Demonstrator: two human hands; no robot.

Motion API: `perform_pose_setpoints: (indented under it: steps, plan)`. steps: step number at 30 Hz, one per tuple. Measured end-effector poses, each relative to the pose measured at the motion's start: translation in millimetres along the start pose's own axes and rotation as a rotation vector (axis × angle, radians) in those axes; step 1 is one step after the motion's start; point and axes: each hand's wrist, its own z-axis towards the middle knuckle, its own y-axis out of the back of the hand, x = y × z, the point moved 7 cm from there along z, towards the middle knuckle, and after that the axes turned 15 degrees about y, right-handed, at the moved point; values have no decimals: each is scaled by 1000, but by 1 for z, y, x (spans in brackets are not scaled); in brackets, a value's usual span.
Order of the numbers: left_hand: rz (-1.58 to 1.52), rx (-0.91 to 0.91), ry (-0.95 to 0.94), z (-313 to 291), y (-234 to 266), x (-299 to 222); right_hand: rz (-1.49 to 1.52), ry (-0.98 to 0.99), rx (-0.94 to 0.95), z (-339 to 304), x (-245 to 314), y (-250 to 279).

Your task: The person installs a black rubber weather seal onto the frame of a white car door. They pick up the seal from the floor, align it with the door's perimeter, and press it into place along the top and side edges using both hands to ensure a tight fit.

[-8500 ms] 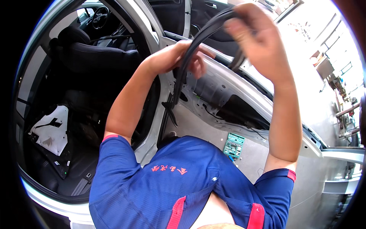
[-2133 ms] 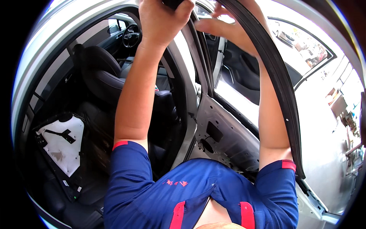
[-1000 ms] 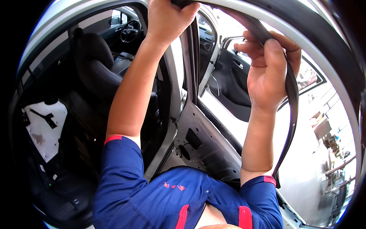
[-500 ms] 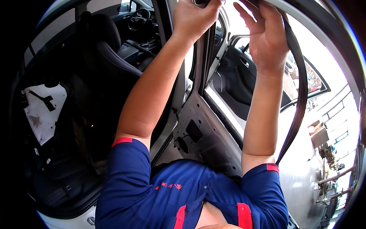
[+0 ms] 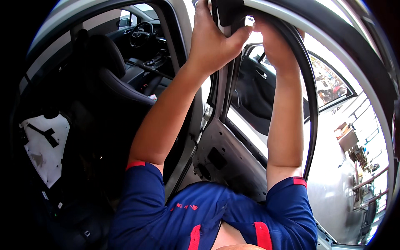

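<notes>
At the upper corner of the open door's window frame (image 5: pixel 333 42), your left hand (image 5: pixel 213 46) is raised against the dark corner, thumb stretched out sideways from the fingers; whether it pinches anything can't be told. Your right hand (image 5: pixel 281 50) reaches up just beside it, the two thumbs close together, its fingers mostly hidden behind the black strip (image 5: pixel 311 83), so you can't be sure whether it grips or only pushes.

The strip could twist or pull away at that corner, since its long side hangs apart from the frame and may drag on the part near your hands. It could also snag on your right sleeve (image 5: pixel 291 200), which its lower stretch passes close by.

It looks like flexible rubber, dark and smooth, bowed in one long curve from the frame's top corner down its far side; the lower end is out of sight.

Below your hands is the door's bare metal panel (image 5: pixel 246 166), with holes along it. Past it stands another open door (image 5: pixel 254 79). To your left are a dark front seat (image 5: pixel 102 62) and, toward the rear, a white trim panel (image 5: pixel 48 146) with a dark bracket-like shape on it.
</notes>
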Motion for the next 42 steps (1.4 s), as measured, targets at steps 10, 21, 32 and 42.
perform_pose_setpoints:
  steps: [10,21,32,42]
  plan:
    - [694,-188,-475,6,16,-35,-395,135,-58,19,22,4]
    - [934,-171,-664,23,11,-59,-317,41,-137,15,22,-7]
    - [1002,-40,-616,22,11,-56,862,-550,-155,-28,4,-30]
    - [961,81,-540,28,18,-52,611,-575,-316,-27,16,-32]
